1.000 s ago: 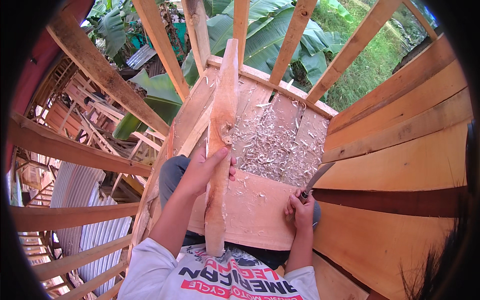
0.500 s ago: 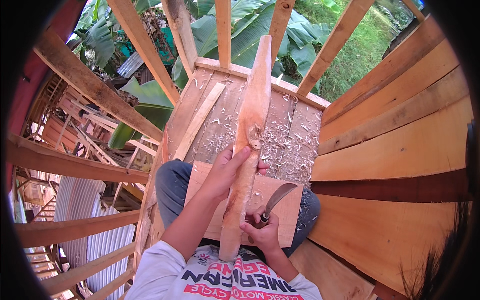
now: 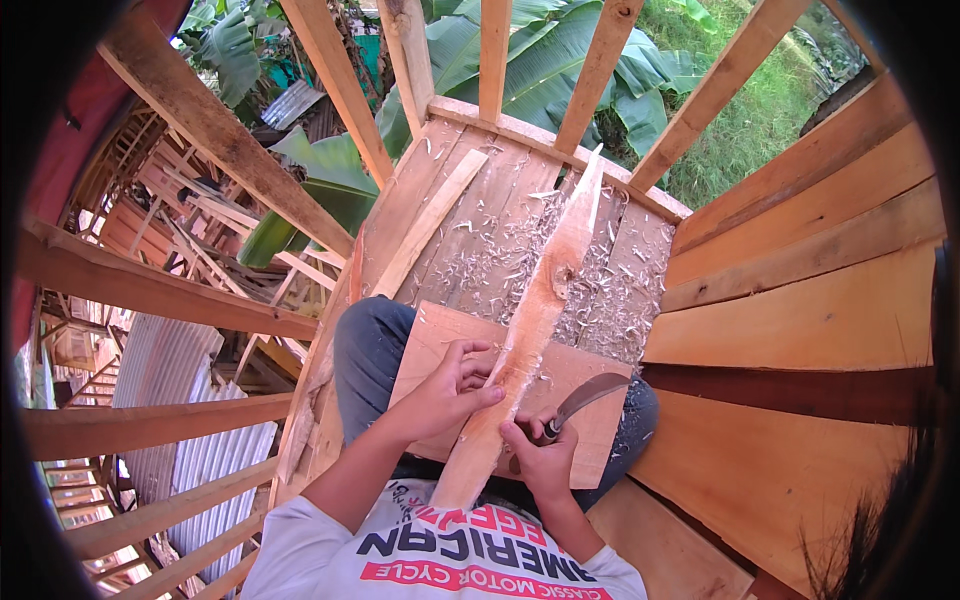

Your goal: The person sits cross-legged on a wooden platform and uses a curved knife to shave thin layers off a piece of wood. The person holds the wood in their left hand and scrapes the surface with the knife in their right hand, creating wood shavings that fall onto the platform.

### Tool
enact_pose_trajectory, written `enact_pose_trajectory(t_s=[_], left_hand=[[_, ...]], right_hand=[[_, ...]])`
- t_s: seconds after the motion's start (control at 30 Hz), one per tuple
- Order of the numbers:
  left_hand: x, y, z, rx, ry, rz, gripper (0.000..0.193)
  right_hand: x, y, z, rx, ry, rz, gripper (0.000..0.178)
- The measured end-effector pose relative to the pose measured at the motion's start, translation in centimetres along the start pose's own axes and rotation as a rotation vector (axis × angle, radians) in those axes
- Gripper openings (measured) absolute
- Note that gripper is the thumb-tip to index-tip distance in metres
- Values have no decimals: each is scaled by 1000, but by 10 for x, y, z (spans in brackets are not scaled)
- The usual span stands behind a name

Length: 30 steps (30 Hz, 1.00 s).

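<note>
A long carved piece of wood [image 3: 535, 315], with a tapered far end and a knot, slants from my shirt across my lap. My left hand [image 3: 455, 390] is at its left edge, thumb on the wood and fingers loosely bent, their tips partly hidden. In my right hand [image 3: 545, 460] is a curved knife [image 3: 590, 393], its blade pointing up and to the right; the thumb of this hand touches the wood's right edge. Beneath the wood, a flat board [image 3: 440, 335] lies over my legs.
Pale shavings [image 3: 480, 250] litter the plank floor [image 3: 400, 210]. A loose wooden strip [image 3: 435, 220] lies ahead on the left. Upright slats [image 3: 493, 60] surround me, and a plank wall [image 3: 800, 310] closes the right side. Outside are banana leaves [image 3: 530, 65] and corrugated sheets [image 3: 215, 450].
The wooden piece has tilted, its far end lower and to the right, and has turned to another face. My left hand has slid nearer me with a looser grip. The knife stays in my right hand.
</note>
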<state>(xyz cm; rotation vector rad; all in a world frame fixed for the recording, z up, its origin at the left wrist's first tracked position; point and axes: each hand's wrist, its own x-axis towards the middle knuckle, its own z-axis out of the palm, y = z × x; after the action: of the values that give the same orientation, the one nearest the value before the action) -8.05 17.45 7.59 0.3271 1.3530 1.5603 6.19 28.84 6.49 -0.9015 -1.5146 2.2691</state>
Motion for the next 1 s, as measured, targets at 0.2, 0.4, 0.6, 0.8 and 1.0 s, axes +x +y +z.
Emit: enact_pose_trajectory(t_s=[0.2, 0.4, 0.6, 0.8, 1.0], left_hand=[[-40, -1, 2, 175, -34, -112, 80], [-47, 18, 11, 584, -37, -177, 85], [-40, 15, 28, 720, 107, -41, 79], [-25, 0, 35, 551, 133, -13, 67], [-13, -3, 44, -89, 5, 131, 56]], right_hand=[[11, 8, -5, 7, 101, -23, 35], [19, -1, -1, 30, 171, -104, 34], [28, -7, -1, 44, 232, -195, 34], [30, -11, -4, 150, 151, -229, 29], [21, -14, -20, 104, -10, -119, 29]])
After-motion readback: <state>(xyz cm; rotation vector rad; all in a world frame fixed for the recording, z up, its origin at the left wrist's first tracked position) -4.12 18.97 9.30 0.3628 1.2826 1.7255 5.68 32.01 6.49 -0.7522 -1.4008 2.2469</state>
